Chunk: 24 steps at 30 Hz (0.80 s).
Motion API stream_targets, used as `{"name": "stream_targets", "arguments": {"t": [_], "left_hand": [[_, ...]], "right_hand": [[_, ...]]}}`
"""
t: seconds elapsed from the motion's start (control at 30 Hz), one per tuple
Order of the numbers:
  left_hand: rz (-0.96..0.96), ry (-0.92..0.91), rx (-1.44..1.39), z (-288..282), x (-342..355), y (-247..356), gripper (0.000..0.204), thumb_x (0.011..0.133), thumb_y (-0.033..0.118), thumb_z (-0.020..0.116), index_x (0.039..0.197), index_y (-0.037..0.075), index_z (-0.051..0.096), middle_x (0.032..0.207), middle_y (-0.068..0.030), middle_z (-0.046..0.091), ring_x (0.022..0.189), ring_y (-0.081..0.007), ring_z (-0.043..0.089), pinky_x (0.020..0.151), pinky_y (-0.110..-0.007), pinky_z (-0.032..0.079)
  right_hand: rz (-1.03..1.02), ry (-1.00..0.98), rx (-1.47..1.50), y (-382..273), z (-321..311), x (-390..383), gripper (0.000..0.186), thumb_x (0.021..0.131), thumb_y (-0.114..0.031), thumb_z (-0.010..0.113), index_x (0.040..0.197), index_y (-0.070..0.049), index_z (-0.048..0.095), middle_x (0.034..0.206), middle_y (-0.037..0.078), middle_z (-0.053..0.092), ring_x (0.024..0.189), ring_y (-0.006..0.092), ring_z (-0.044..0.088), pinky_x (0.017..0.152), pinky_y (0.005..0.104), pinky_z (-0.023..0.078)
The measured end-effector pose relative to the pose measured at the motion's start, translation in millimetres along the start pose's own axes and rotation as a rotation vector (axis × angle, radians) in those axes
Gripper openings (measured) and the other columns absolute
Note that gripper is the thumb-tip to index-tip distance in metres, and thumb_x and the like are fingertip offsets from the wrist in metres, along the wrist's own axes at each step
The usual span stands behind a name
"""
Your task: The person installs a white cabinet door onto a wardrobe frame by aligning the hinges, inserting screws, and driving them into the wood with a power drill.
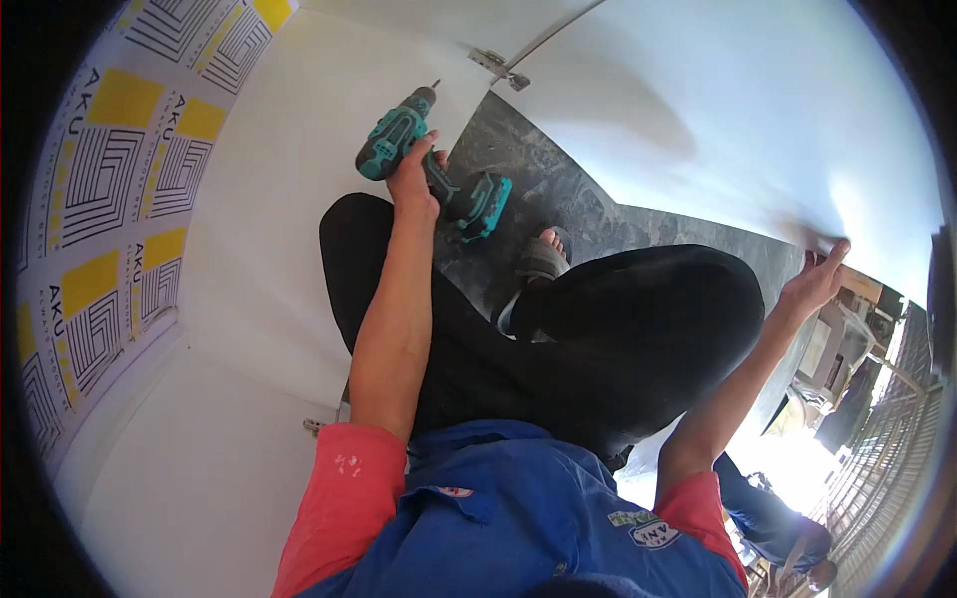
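Note:
My left hand (414,181) is wrapped round the handle of a teal and black cordless drill (392,140). The drill's bit points up and away, toward a metal hinge (498,68), and is apart from it. A battery block sits at the foot of the handle. On the right, my right hand (815,284) grips the lower edge of a white door panel (738,120). The thumb lies against the near face, and the other fingers are partly hidden behind the edge. The hinge joins this door to a white cabinet panel (299,149) on the left.
A second hinge (313,427) sits lower on the cabinet's side. Printed sheeting (110,189) lines the far left. Beneath lies a dark grey floor (528,149) with my sandaled foot (546,254) on it. Another person (783,518) bends over at the lower right, near cluttered materials (847,339).

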<state>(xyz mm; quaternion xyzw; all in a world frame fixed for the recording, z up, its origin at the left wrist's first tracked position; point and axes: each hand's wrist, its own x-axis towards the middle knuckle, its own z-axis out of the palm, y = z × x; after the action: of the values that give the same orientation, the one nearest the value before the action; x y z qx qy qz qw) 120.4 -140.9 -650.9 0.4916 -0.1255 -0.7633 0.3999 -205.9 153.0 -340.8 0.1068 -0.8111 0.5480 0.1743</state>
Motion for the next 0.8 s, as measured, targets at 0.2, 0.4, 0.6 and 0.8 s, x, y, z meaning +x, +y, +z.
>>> {"name": "stream_targets", "arguments": {"t": [0.2, 0.4, 0.6, 0.8], "left_hand": [[-0.09, -0.052, -0.158, 2.8, -18.5, -23.5, 0.032, 0.086, 0.007, 0.07, 0.116, 0.001, 0.062, 0.107, -0.009, 0.07, 0.078, -0.0202, 0.066, 0.068, -0.03, 0.054], [-0.124, -0.083, -0.213, 23.0, -45.8, -36.4, 0.034, 0.085, 0.005, 0.069, 0.118, 0.004, 0.06, 0.105, -0.0105, 0.07, 0.075, -0.0211, 0.067, 0.067, -0.034, 0.053], [-0.071, -0.154, -0.187, 22.6, -43.9, -28.8, 0.031, 0.085, 0.007, 0.069, 0.115, 0.006, 0.061, 0.103, -0.0096, 0.071, 0.073, -0.0199, 0.067, 0.065, -0.032, 0.052], [-0.122, -0.145, -0.192, 21.0, -39.3, -22.8, 0.03, 0.085, 0.008, 0.069, 0.114, 0.006, 0.061, 0.102, -0.0094, 0.071, 0.069, -0.0195, 0.065, 0.062, -0.03, 0.052]], "right_hand": [[0.0, 0.001, 0.111, 17.5, 23.4, 19.3, 0.07, 0.09, -0.057, 0.065, 0.13, -0.001, 0.053, 0.121, 0.01, 0.055, 0.111, 0.0241, 0.052, 0.093, 0.0426, 0.044], [-0.019, -0.013, 0.132, 15.0, 30.8, 43.4, 0.076, 0.091, -0.059, 0.064, 0.136, -0.001, 0.047, 0.128, 0.012, 0.051, 0.116, 0.0266, 0.05, 0.096, 0.0451, 0.043], [0.012, -0.017, 0.138, 15.7, 38.3, 40.6, 0.076, 0.093, -0.058, 0.06, 0.137, 0.002, 0.046, 0.135, 0.015, 0.048, 0.122, 0.0292, 0.048, 0.101, 0.0462, 0.043], [0.03, -0.06, 0.084, 11.5, 28.1, 45.4, 0.067, 0.096, -0.054, 0.058, 0.135, 0.0, 0.049, 0.134, 0.014, 0.051, 0.121, 0.0293, 0.05, 0.101, 0.0452, 0.046]]}}
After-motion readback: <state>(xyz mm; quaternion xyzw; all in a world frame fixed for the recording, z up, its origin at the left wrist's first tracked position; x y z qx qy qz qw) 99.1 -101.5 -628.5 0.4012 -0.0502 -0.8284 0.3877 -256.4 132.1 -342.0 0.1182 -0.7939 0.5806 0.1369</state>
